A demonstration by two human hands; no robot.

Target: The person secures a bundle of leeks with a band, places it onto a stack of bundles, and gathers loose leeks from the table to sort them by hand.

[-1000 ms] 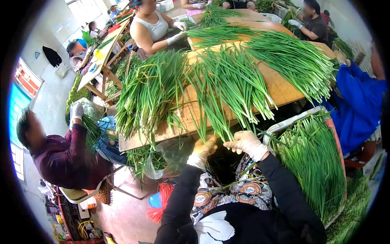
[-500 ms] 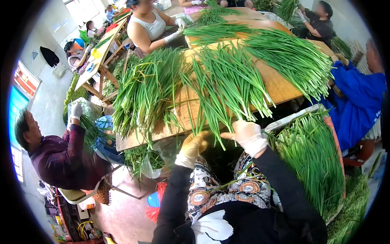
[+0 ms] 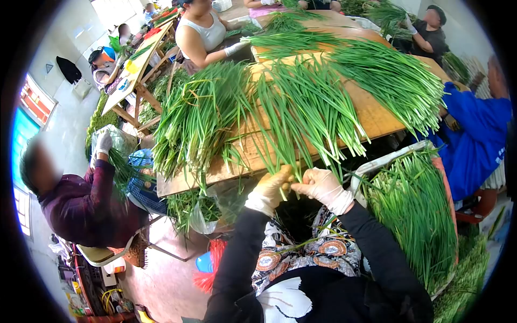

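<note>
My left hand (image 3: pixel 273 188), in a pale glove with a yellowed palm, is closed around the lower ends of a few garlic chives (image 3: pixel 284 156). Their pale tips poke out below the fingers, and the leaves run up onto the wooden table (image 3: pixel 245 161). Close on the right, my gloved right hand (image 3: pixel 323 189) has its thumb and fingers pinched together beside those tips; what lies between them is too small to make out. A loose spread of garlic chives (image 3: pixel 318 102) covers the table just beyond my hands, and a thick heap (image 3: pixel 202 118) lies to its left.
A neat row of chives (image 3: pixel 393 81) lies at the table's right. Beside my right knee stands a crate packed with chives (image 3: pixel 412 215). One person (image 3: pixel 89 210) sits at left holding chives; another in a blue garment (image 3: pixel 474 140) sits at right. A plastic bag (image 3: pixel 203 218) hangs below the table edge.
My left hand has moved right and slightly up, keeping its chives. My right hand has lowered a little, and its stretched thumb has closed into a pinch beside the left. The view has shifted slightly.
</note>
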